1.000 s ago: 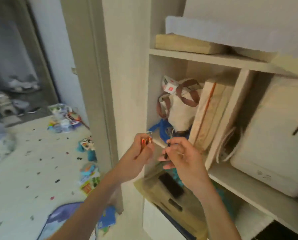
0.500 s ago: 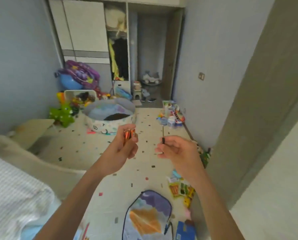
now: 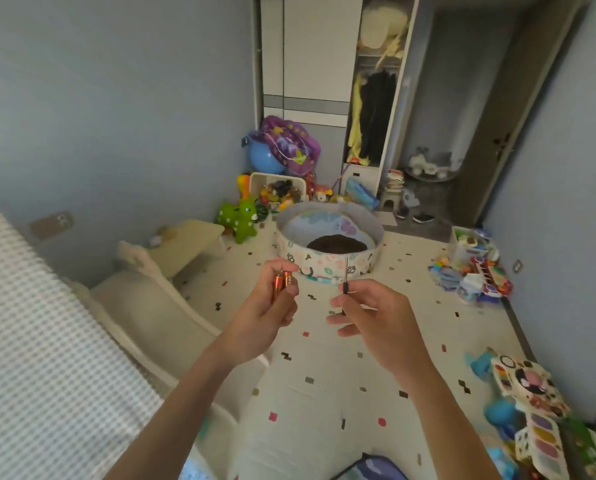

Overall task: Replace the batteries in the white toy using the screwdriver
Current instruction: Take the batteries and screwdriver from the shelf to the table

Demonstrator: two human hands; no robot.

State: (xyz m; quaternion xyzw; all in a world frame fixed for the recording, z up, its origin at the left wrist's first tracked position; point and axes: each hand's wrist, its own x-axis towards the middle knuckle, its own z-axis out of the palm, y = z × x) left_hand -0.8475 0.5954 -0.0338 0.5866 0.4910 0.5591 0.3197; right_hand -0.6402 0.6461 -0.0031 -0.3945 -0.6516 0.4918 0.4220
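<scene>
The left hand point(image 3: 262, 315) is pinching two orange batteries point(image 3: 282, 283) between thumb and fingertips, their ends pointing up. The right hand point(image 3: 372, 318) is gripping the black handle of a thin screwdriver point(image 3: 345, 285), thumb and forefinger closed round it, the metal shaft standing upright. The two hands are hanging level and near each other in the air above the floor, not touching.

Below them a pale speckled play mat point(image 3: 324, 386) is lying open across the middle of the room, giving free space straight ahead. A round fabric play pen point(image 3: 327, 240) is sitting at the mat's far end. On the left a cream chair point(image 3: 158, 317) and the checked edge of a bed point(image 3: 37, 341) are closing in that side. Along the right wall coloured toys point(image 3: 473, 271) are crowding the mat's edge, and a flat, mostly white toy board point(image 3: 532, 396) is lying near the right corner; it may be the white toy, though the view is too blurred to say. An open wardrobe point(image 3: 369, 109) is standing at the back.

The batteries are carrying dark marks, but the writing is too small to read.
</scene>
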